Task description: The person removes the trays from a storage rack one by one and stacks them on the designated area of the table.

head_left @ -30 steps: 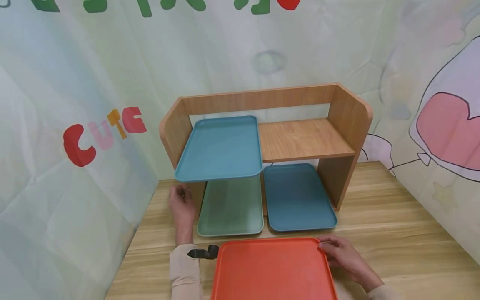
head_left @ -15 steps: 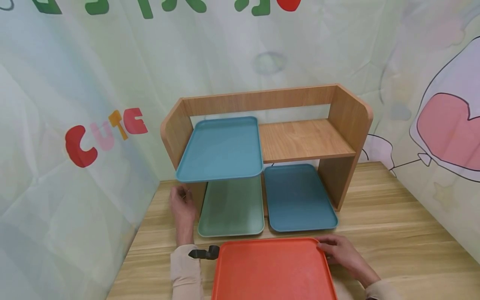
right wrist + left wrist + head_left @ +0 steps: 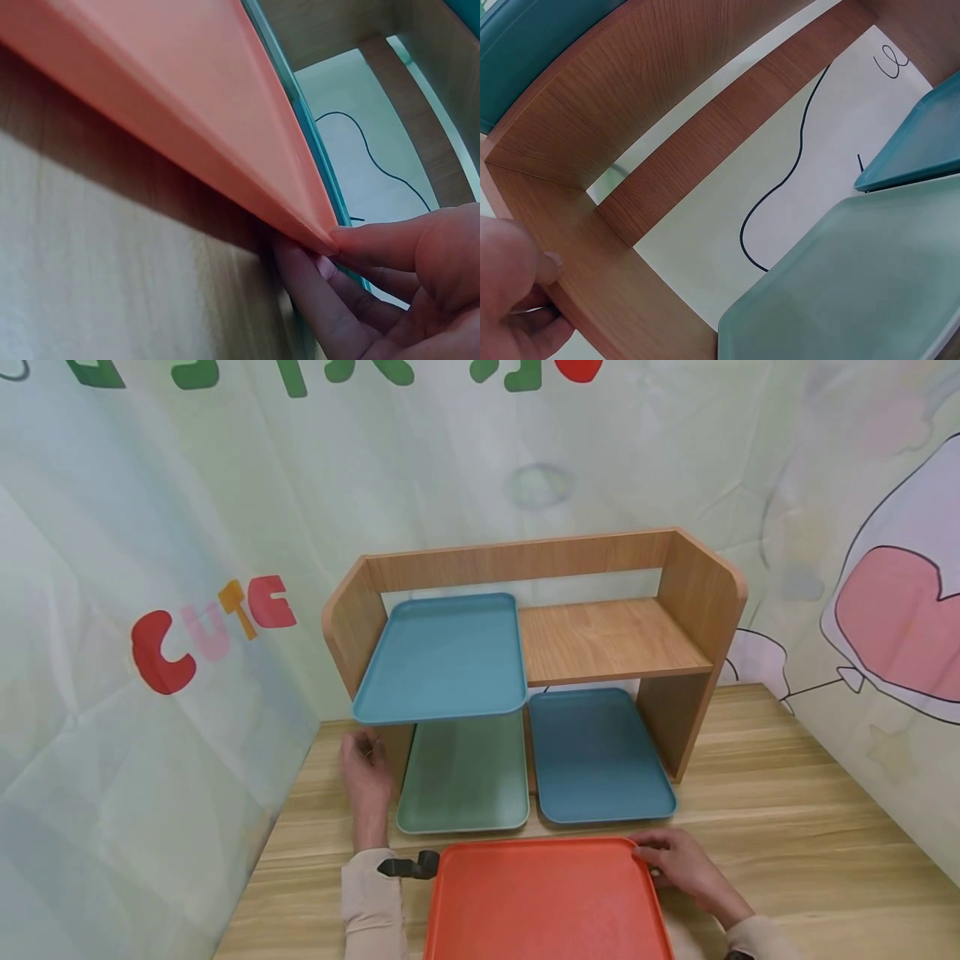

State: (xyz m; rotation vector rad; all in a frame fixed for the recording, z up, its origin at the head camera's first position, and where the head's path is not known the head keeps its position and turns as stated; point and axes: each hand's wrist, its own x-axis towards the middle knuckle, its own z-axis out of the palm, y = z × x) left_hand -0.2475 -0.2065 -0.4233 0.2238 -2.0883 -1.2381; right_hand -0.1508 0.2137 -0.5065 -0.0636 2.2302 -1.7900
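My right hand [image 3: 681, 866] pinches the far right corner of a red tray [image 3: 543, 902] at the front of the table. In the right wrist view the thumb lies on the rim and the fingers [image 3: 315, 292] pass beneath it. My left hand [image 3: 366, 770] grips the front edge of the left side panel [image 3: 562, 240] of a wooden shelf [image 3: 611, 639], thumb on one side and fingers on the other. A light blue tray [image 3: 446, 656] sits on the upper left level, jutting forward. Below it lies a green tray [image 3: 465, 777], with a darker blue tray [image 3: 600, 756] to its right.
The shelf stands on a wood-grain table [image 3: 787, 827], and both lower trays stick out past its front. A printed cloth [image 3: 465, 460] hangs behind and at the sides. A black strap with a small camera [image 3: 411, 865] is on the left wrist.
Hands and trays keep nearly the same places. The view has shifted very slightly, and the right hand has edged a little to the left at the tray's corner.
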